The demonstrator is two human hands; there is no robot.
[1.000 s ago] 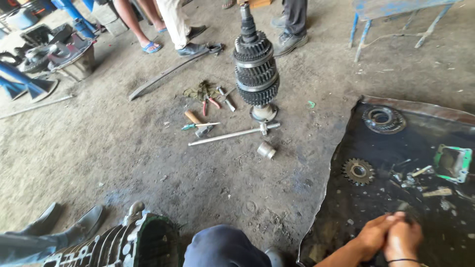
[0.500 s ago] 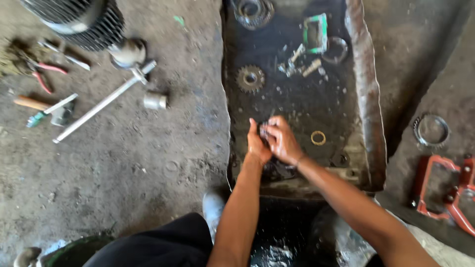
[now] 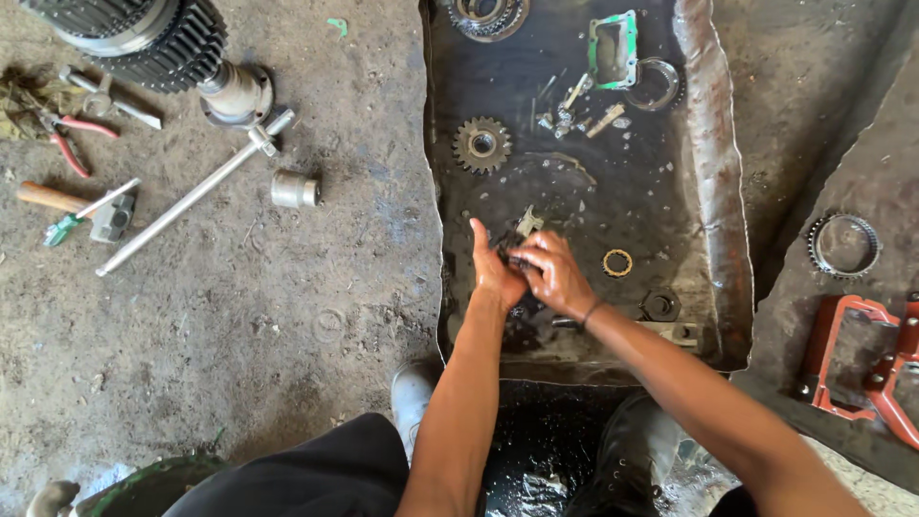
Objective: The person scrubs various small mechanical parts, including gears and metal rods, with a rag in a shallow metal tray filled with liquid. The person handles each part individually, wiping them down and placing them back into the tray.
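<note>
Both my hands meet over a black, oily metal tray (image 3: 713, 191) on the ground. My left hand (image 3: 493, 273) and my right hand (image 3: 553, 276) together grip a small dark greasy metal part (image 3: 522, 230) whose pale end sticks out above my fingers. A toothed gear (image 3: 481, 145) lies in the tray above my hands. A brass ring (image 3: 617, 262) lies just right of my right hand. A dark nut (image 3: 661, 305) and a flat bar (image 3: 675, 331) sit near my right wrist.
A large gear shaft (image 3: 153, 38) stands upper left, with a long steel rod (image 3: 187, 199), a socket (image 3: 294, 190), a hammer (image 3: 81, 206) and red pliers (image 3: 72, 139) on the dirt. A green gasket plate (image 3: 615, 48), a ring (image 3: 654, 84) and bolts (image 3: 574, 110) lie at the tray's far end. A toothed ring (image 3: 844, 244) and a red frame (image 3: 866, 359) lie on the right.
The view swung from the dirt floor and gear shaft to straight over the tray. My hands stayed together on the small part, now slightly nearer the tray's middle.
</note>
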